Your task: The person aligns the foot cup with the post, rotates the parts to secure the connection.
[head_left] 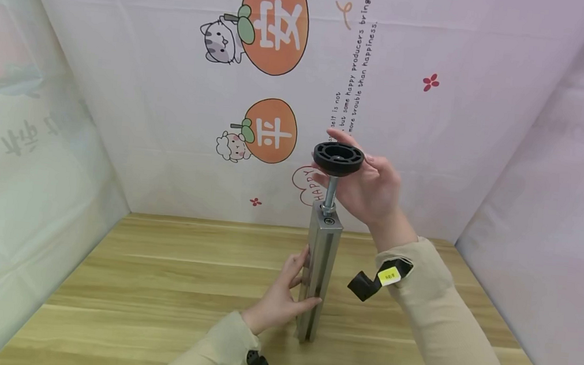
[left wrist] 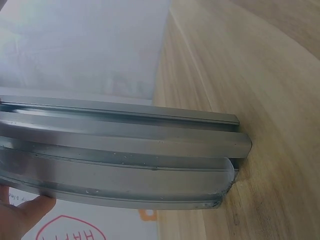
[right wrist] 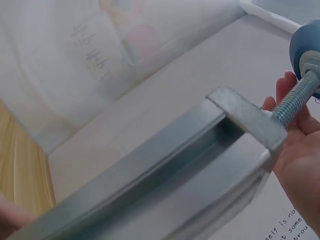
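An aluminium extrusion profile (head_left: 323,260) stands upright on the wooden table, its slots running lengthwise. My left hand (head_left: 278,303) grips its lower half, thumb on the near face and fingers on the left side. A metal end plate (right wrist: 247,117) caps the top, and from it rises a threaded rod (right wrist: 295,100) with a nut at its base. On the rod sits a round black levelling foot (head_left: 337,166), hollow side up. Behind that foot, my right hand (head_left: 369,189) has its fingers loosely spread and its thumb at the right rim. Finger contact is partly hidden.
The wooden table (head_left: 173,288) meets white printed cloth (head_left: 391,116) at the back, and similar cloth stands on both sides. Black wrist mounts (head_left: 366,284) stick out from both sleeves. The profile's lower end (left wrist: 235,165) rests on the wood.
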The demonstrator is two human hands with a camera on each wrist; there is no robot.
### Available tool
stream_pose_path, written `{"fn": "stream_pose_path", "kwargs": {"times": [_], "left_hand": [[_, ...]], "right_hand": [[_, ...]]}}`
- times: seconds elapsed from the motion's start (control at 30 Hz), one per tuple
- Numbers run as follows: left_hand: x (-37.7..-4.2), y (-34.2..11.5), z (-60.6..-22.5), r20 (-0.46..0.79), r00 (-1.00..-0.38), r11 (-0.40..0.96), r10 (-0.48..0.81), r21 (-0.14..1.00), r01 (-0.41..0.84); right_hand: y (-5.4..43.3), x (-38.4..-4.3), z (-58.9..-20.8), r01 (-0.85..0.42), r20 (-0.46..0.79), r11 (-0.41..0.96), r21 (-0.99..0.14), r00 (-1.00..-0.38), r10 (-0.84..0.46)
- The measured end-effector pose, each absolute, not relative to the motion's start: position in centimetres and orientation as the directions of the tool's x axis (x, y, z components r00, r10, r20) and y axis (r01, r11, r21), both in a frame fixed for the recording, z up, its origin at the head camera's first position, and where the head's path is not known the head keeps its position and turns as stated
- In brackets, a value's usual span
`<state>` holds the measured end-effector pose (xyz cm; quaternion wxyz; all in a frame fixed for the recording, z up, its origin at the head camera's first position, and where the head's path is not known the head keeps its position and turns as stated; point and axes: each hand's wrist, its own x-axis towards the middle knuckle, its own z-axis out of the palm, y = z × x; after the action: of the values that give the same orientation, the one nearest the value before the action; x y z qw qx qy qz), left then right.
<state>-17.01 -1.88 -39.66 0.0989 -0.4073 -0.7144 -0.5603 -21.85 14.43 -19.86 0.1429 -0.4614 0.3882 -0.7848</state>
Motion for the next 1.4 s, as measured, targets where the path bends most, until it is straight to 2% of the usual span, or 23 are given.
{"fn": "stream_pose_path", "kwargs": {"times": [0.2, 0.37, 0.63, 0.83, 1.13, 1.4], "left_hand": [[-17.6, -1.9, -40.6, 0.582, -0.665, 0.058, 0.468, 0.731, 0.680], [-17.6, -1.9, -40.6, 0.581, -0.668, 0.058, 0.465, 0.733, 0.678], [-16.3, -1.9, -38.3, 0.614, -0.636, 0.051, 0.468, 0.699, 0.713], [-16.0, -2.0, -37.7, 0.634, -0.619, 0.040, 0.464, 0.683, 0.729], [-16.0, -2.1, -37.9, 0.641, -0.613, 0.041, 0.462, 0.675, 0.736], [-16.8, -2.0, -39.1, 0.637, -0.618, 0.038, 0.461, 0.682, 0.730]], "right_hand": [[13.8, -22.0, -19.4, -0.040, 0.634, -0.713, -0.700, -0.495, -0.594], [13.7, -22.2, -19.4, -0.027, 0.667, -0.736, -0.677, -0.447, -0.596], [13.8, -22.4, -19.4, -0.048, 0.669, -0.738, -0.673, -0.466, -0.580], [13.8, -22.2, -19.3, -0.042, 0.675, -0.740, -0.672, -0.447, -0.588], [13.8, -22.2, -19.4, -0.086, 0.660, -0.718, -0.690, -0.481, -0.577], [13.8, -21.9, -19.3, -0.171, 0.650, -0.685, -0.708, -0.537, -0.538]]}}
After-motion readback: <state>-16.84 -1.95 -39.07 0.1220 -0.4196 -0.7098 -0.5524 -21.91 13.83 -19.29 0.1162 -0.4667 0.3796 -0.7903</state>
